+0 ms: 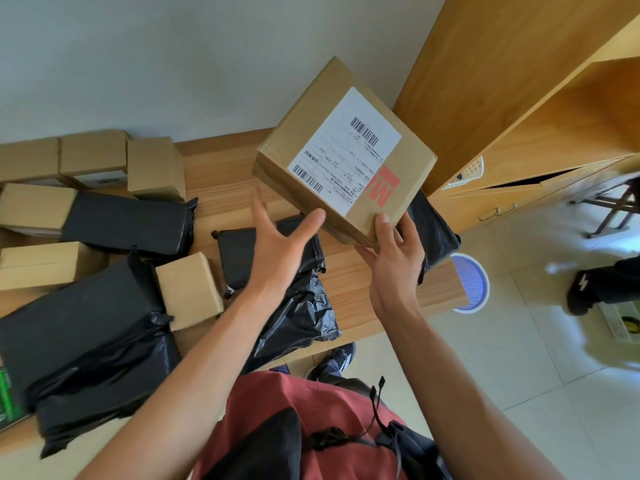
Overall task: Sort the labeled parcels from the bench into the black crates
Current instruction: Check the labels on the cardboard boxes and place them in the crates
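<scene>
Closest to the camera, a red shirt (277,427) with a dark strapped bag (408,452) fills the bottom of the view, and two bare forearms reach up from it over the wooden bench (221,168). The right hand (394,261) grasps the near corner of a cardboard box (343,150), thumb on the top face and fingers curled under the box's lower edge. The box is lifted clear of the bench and tilted, its white shipping label (346,150) with barcodes facing up beside red printing (384,187). The left hand (280,237) is released, fingers spread and straight, its thumb tip just beside the box's lower edge; whether it touches cannot be told.

Under and left of the arms, black plastic-wrapped parcels (104,323) lie on the bench, mixed with small brown cartons (188,289). Farther back, more brown boxes (156,168) stand along the pale wall. To the right, a wooden cabinet (519,98) rises over tiled floor (519,358), where a round blue-and-white object (471,282) sits by the bench end.
</scene>
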`<state>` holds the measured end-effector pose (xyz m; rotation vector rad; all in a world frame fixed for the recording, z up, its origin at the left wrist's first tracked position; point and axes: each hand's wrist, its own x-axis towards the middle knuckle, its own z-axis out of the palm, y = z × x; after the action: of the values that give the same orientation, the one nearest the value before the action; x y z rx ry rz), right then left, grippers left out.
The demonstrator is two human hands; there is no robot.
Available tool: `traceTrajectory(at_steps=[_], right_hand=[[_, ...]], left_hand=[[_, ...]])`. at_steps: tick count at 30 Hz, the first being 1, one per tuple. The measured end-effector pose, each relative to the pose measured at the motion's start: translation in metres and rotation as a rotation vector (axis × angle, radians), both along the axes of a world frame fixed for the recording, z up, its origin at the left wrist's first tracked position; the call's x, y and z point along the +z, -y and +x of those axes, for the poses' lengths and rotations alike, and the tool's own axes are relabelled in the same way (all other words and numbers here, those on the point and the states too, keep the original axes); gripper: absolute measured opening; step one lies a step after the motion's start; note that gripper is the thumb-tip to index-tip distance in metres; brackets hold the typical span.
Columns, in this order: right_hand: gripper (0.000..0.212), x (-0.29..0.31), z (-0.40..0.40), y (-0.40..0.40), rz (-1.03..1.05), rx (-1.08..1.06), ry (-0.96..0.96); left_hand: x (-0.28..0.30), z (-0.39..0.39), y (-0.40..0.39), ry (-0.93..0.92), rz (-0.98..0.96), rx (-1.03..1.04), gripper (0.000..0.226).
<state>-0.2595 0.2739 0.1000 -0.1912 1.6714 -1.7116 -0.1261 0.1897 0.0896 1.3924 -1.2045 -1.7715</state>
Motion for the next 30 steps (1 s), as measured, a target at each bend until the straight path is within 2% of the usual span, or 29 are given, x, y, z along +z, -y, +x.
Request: traceTrajectory(at_steps=[2,11,15,17,20,24,28,30], right_hand=[[0.033,0.001,0.010,0.002,-0.016,-0.008,0.003],[0.046,0.000,0.030,-0.002,-0.026,0.030,0.071],[0.073,-0.004,0.015,-0.007,0.029,0.091,0.056],[0.078,-0.004,0.001,-0.010,0.052,0.100,0.001],[0.074,-0.003,-0.019,-0.014,0.092,0.128,-0.100],[0.077,-0.007,-0.033,-0.018,0.153,0.282,-0.150],[0.042,-0.005,-0.029,-0.022,0.134,0.470,-0.190],[0.037,-0.004,-0.025,-0.025,0.124,0.462,-0.190]], left_hand=[[0.004,-0.011,-0.007,-0.049,0.015,-0.007,0.140],[0.003,-0.017,0.001,-0.120,-0.082,0.053,0.112],[-0.001,-0.002,0.014,-0.111,-0.072,0.070,0.103],[-0.003,0.008,0.021,-0.105,-0.061,0.057,0.100],[-0.003,0.021,0.030,-0.079,-0.070,0.007,0.090],[0.001,0.031,0.037,-0.048,-0.082,-0.111,0.082],[0.005,0.035,0.042,-0.079,-0.071,-0.251,0.068],[0.007,0.036,0.043,-0.092,-0.066,-0.268,0.067]])
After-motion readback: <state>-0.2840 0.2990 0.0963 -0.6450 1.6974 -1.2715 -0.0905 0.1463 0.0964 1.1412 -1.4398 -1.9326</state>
